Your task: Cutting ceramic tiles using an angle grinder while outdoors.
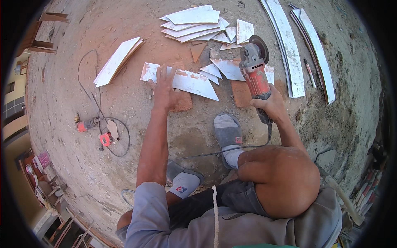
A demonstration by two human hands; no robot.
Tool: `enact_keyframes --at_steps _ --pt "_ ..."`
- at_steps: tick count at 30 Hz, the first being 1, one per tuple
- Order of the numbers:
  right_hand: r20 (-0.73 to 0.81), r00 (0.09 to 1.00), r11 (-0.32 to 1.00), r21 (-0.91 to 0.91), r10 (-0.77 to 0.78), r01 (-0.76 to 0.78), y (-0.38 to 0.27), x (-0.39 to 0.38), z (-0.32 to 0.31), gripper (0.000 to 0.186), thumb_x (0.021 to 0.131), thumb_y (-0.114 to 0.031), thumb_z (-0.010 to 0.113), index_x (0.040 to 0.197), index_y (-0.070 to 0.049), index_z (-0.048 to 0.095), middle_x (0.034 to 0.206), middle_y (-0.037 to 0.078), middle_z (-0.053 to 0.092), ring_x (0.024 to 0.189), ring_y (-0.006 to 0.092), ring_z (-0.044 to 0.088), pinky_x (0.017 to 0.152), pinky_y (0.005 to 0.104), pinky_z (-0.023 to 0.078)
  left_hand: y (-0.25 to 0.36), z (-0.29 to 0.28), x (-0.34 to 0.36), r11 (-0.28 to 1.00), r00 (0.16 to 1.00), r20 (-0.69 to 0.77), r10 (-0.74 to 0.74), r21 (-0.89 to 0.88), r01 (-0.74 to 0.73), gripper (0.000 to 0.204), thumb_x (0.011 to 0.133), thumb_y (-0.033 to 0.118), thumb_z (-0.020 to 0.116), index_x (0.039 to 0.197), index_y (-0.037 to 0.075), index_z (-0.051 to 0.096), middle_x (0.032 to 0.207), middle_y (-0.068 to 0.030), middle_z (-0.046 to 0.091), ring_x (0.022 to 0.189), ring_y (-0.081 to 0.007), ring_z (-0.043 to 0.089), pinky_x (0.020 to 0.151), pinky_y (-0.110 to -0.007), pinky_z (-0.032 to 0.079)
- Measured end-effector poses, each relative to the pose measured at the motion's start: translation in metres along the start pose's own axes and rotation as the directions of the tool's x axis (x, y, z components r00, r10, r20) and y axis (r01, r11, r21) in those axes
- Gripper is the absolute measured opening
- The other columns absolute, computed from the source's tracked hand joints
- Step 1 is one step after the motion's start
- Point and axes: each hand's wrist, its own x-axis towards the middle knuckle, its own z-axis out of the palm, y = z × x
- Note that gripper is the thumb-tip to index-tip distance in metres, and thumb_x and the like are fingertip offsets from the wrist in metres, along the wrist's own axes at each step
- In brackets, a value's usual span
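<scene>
My left hand lies over the left part of a slanted white tile piece, its fingers reaching across the tile and holding it. That tile rests on a reddish brick. In my right hand is a red and grey angle grinder, gripped around its rear body. Its dark disc points up and away from me, apart from the tile under my left hand. Behind the grinder lies another white tile piece, partly hidden, above a second brick. Small pointed offcuts sit between the two tiles.
Cut white tiles are piled at the far middle, with another stack at left. Long curved strips and a marker lie at right. A second red power tool and its cable rest at left. The grinder's cord crosses my feet.
</scene>
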Motion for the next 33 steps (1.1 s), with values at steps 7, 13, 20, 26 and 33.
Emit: enact_keyframes --at_steps 7,13,20,26,33 --pt "-0.026 0.997 0.994 -0.084 -0.07 0.068 -0.011 0.011 0.007 0.068 0.058 -0.034 0.082 0.112 0.002 0.059 0.097 0.02 0.068 0.09 0.0299 0.068 0.082 0.0392 0.051 0.075 0.027 -0.023 0.659 0.73 -0.022 -0.683 -0.451 0.602 0.107 0.08 0.055 0.072 0.153 -0.002 0.018 0.157 -0.0288 0.019 0.148 -0.0423 0.016 0.113 -0.069 0.009" --pt "-0.014 0.998 0.998 -0.028 -0.059 0.058 -0.02 0.009 0.015 0.07 0.058 -0.036 0.081 0.112 0.003 0.059 0.096 0.019 0.068 0.087 0.0297 0.067 0.082 0.0389 0.051 0.1 0.027 0.01 0.552 0.602 0.032 -0.798 -0.362 0.751 0.123 0.076 0.068 0.068 0.154 -0.004 0.006 0.153 -0.0411 0.011 0.147 -0.0505 0.006 0.114 -0.067 0.002" --pt "0.0 0.996 0.996 0.0 -0.093 0.093 -0.026 0.011 0.021 0.07 0.059 -0.034 0.081 0.113 0.004 0.058 0.097 0.018 0.068 0.086 0.028 0.066 0.082 0.038 0.051 0.095 0.017 0.014 0.591 0.622 0.109 -0.775 -0.222 0.775 0.12 0.072 0.051 0.078 0.154 0.0 0.006 0.153 -0.037 0.015 0.144 -0.0513 0.013 0.114 -0.067 0.011" --pt "0.013 0.996 0.995 0.031 -0.091 0.091 -0.03 0.01 0.022 0.069 0.06 -0.033 0.082 0.113 0.004 0.058 0.097 0.018 0.068 0.086 0.0273 0.066 0.082 0.0373 0.051 0.069 0.02 0.004 0.693 0.713 0.008 -0.702 -0.223 0.685 0.108 0.074 0.037 0.077 0.152 -0.002 0.012 0.154 -0.0299 0.021 0.145 -0.0438 0.019 0.115 -0.065 0.013" --pt "0.026 0.996 0.996 -0.001 -0.091 0.091 -0.03 0.013 0.026 0.069 0.059 -0.032 0.08 0.114 0.004 0.058 0.099 0.019 0.068 0.088 0.028 0.067 0.083 0.0374 0.051 0.043 0.028 -0.01 0.781 0.816 -0.07 -0.574 -0.348 0.519 0.111 0.068 0.044 0.086 0.147 -0.003 0.024 0.143 -0.0256 0.04 0.133 -0.0403 0.042 0.107 -0.051 0.038"
